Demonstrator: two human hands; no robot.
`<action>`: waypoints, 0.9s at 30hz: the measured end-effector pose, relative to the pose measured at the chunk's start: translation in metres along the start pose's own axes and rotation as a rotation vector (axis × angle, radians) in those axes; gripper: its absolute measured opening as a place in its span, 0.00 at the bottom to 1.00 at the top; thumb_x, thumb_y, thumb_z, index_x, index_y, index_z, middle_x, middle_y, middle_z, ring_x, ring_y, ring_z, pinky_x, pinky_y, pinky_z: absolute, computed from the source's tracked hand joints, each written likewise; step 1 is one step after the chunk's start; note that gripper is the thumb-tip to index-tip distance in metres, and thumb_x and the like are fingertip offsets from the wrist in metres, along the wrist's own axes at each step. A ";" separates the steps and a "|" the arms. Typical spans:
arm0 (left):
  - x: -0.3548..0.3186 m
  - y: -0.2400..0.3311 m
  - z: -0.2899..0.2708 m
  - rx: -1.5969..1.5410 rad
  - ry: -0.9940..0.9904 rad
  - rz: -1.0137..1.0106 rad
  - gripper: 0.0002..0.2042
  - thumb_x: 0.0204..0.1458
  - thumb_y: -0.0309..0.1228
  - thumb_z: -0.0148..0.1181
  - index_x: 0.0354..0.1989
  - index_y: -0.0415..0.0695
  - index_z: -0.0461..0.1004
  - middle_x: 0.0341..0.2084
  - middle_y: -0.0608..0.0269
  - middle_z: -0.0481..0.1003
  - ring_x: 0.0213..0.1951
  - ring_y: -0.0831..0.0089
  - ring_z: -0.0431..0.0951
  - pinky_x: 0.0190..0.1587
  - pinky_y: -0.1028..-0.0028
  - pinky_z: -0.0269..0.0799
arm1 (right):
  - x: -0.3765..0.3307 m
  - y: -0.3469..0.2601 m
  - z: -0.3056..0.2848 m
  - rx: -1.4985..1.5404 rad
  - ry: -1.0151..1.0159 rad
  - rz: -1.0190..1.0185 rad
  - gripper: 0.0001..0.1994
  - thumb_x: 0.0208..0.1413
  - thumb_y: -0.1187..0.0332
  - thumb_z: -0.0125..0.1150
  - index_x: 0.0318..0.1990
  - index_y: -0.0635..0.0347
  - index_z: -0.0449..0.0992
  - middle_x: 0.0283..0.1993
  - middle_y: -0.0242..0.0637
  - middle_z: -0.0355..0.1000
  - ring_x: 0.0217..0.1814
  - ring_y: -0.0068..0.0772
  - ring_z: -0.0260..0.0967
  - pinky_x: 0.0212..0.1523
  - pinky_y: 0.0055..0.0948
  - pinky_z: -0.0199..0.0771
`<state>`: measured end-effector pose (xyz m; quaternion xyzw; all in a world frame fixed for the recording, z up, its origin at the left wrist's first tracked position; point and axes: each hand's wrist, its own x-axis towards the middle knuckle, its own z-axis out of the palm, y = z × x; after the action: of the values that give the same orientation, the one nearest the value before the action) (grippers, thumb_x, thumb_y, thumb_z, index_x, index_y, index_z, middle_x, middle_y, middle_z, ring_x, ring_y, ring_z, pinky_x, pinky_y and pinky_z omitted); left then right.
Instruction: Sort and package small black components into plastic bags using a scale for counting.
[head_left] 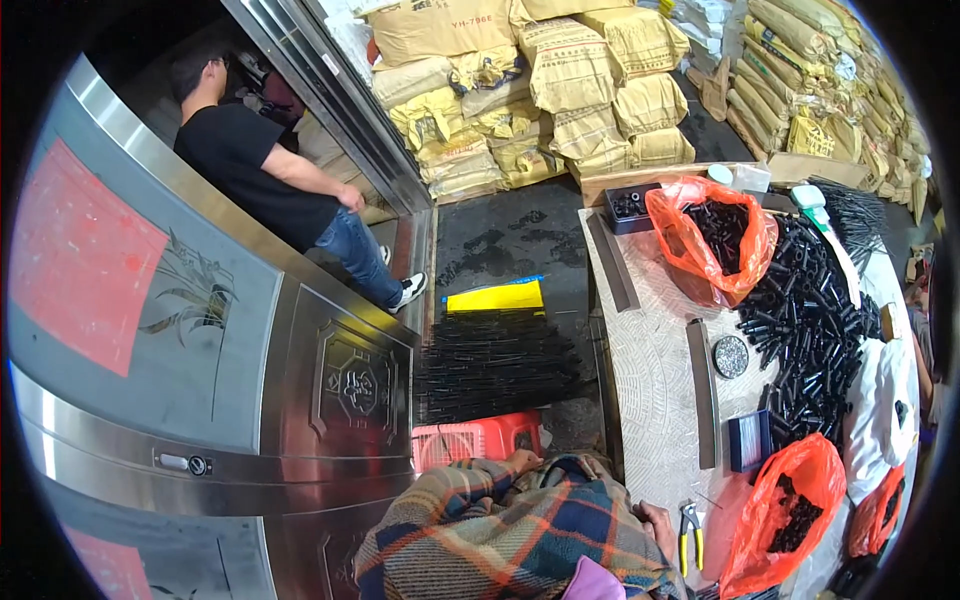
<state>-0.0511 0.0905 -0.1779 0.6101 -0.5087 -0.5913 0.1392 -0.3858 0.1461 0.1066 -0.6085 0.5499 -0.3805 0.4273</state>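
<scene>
The left hand, coming out of a soft plaid flannel sleeve, rests above the red plastic crate with a grid wall; its fingers curl down and I cannot tell if they hold something. The right hand lies on the pale textured worktop, fingers loosely bent, holding nothing visible, just beside the pliers with yellow rubber handles. Near it stand a small blue box and a crinkled orange plastic bag with short black tubes. A big heap of glossy black cylindrical tubes covers the worktop further away. A flat dark metal bar lies between.
</scene>
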 end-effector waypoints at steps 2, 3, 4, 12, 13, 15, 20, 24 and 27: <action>-0.004 0.003 0.000 0.034 0.050 -0.037 0.14 0.49 0.39 0.59 0.24 0.39 0.77 0.20 0.57 0.75 0.27 0.73 0.74 0.29 0.71 0.67 | 0.002 0.000 0.001 0.039 -0.004 0.032 0.23 0.59 0.53 0.43 0.48 0.65 0.68 0.39 0.44 0.69 0.42 0.35 0.70 0.44 0.30 0.68; -0.005 0.004 -0.002 0.033 0.052 -0.042 0.14 0.49 0.39 0.59 0.24 0.39 0.77 0.20 0.57 0.75 0.27 0.73 0.74 0.29 0.71 0.67 | 0.003 0.001 0.002 0.076 0.006 0.047 0.20 0.59 0.57 0.43 0.48 0.66 0.68 0.38 0.45 0.69 0.40 0.37 0.69 0.42 0.31 0.68; -0.003 0.005 -0.002 0.061 0.036 -0.040 0.14 0.48 0.40 0.59 0.25 0.40 0.77 0.21 0.57 0.75 0.27 0.72 0.74 0.30 0.71 0.67 | 0.003 0.002 0.002 0.109 0.023 0.064 0.17 0.60 0.62 0.42 0.48 0.67 0.68 0.37 0.47 0.69 0.38 0.38 0.69 0.41 0.31 0.68; 0.008 -0.012 0.002 0.057 0.046 0.068 0.14 0.46 0.42 0.60 0.27 0.42 0.78 0.21 0.57 0.76 0.27 0.70 0.75 0.31 0.69 0.69 | 0.008 0.012 -0.001 0.119 0.041 0.058 0.23 0.60 0.54 0.40 0.43 0.68 0.71 0.32 0.45 0.70 0.35 0.37 0.69 0.38 0.30 0.68; 0.010 -0.011 0.003 0.046 0.020 0.052 0.14 0.47 0.42 0.60 0.27 0.42 0.78 0.21 0.56 0.76 0.27 0.70 0.75 0.32 0.69 0.69 | 0.009 0.014 -0.002 0.106 0.031 0.053 0.23 0.60 0.53 0.39 0.41 0.68 0.71 0.32 0.45 0.70 0.34 0.37 0.69 0.37 0.30 0.68; 0.015 -0.008 0.004 0.034 -0.009 0.035 0.15 0.47 0.43 0.59 0.27 0.42 0.78 0.21 0.56 0.76 0.28 0.70 0.75 0.32 0.69 0.69 | 0.012 0.016 -0.005 0.083 0.030 0.025 0.24 0.60 0.53 0.39 0.40 0.68 0.72 0.31 0.45 0.70 0.34 0.37 0.69 0.36 0.30 0.67; 0.020 -0.004 0.008 0.080 -0.001 0.029 0.17 0.48 0.46 0.57 0.28 0.43 0.78 0.23 0.54 0.76 0.29 0.68 0.76 0.34 0.69 0.69 | 0.019 0.007 -0.008 0.066 0.051 0.001 0.24 0.61 0.53 0.38 0.37 0.68 0.73 0.31 0.45 0.70 0.32 0.39 0.69 0.35 0.30 0.67; 0.024 -0.002 0.006 0.194 -0.010 -0.063 0.18 0.47 0.49 0.57 0.29 0.44 0.78 0.25 0.53 0.76 0.31 0.65 0.77 0.36 0.67 0.69 | 0.022 0.001 -0.007 0.071 0.076 0.023 0.24 0.60 0.53 0.38 0.35 0.68 0.73 0.30 0.45 0.70 0.32 0.38 0.68 0.35 0.31 0.66; 0.015 0.000 0.001 0.211 0.032 -0.120 0.19 0.46 0.50 0.56 0.29 0.46 0.78 0.27 0.52 0.76 0.34 0.60 0.77 0.38 0.65 0.69 | 0.022 -0.005 -0.002 0.074 0.073 0.050 0.23 0.60 0.54 0.39 0.34 0.67 0.74 0.30 0.45 0.70 0.32 0.38 0.68 0.35 0.31 0.66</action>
<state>-0.0551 0.0792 -0.1866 0.6602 -0.5281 -0.5321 0.0467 -0.3840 0.1242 0.1114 -0.5640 0.5656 -0.4117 0.4388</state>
